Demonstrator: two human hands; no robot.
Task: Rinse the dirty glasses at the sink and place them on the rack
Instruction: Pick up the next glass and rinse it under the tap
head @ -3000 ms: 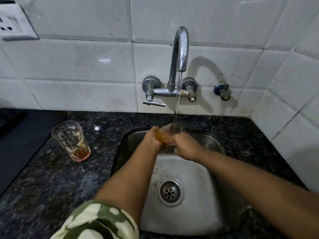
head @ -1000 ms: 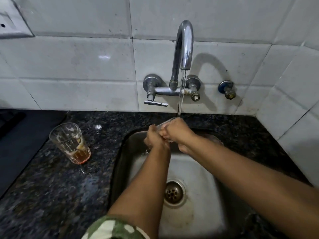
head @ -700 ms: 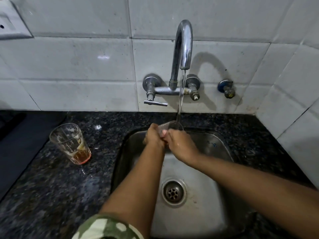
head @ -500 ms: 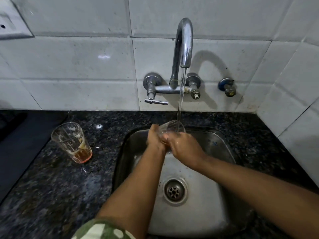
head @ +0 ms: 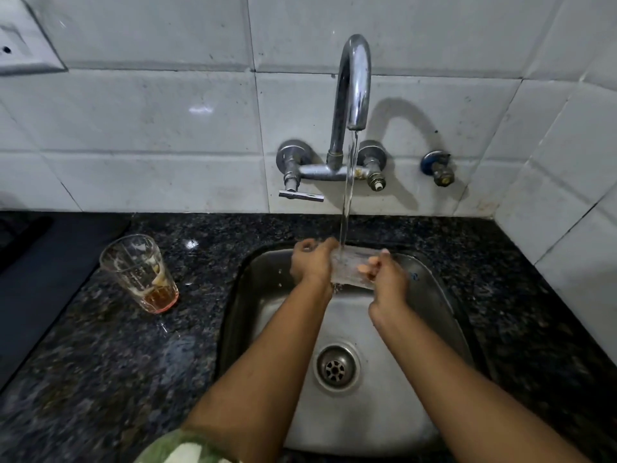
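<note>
The person is holding a glass sideways under the tap, so water is running over its outside. The left hand is gripping one end, the right hand the other. Half a second ago it was upright, catching water. A dirty glass is waiting well left of the tap.

Tap, upper middle: shiny smooth metal, bright glints. Sink, lower middle: dull grey metal, wet, smooth. Drain: metal ring, shiny. Counter, lower left: dark stone, white specks, glossy. Wall tiles, top: white, smooth, slight shine, small dirty marks. Glass under water, middle: clear, wet, see-through. Second glass, left: clear glass, smeared inside, orange liquid at bottom. Sleeve, bottom edge: soft cloth, green and white patches. Switch plate, upper left: white plastic, smooth.
</note>
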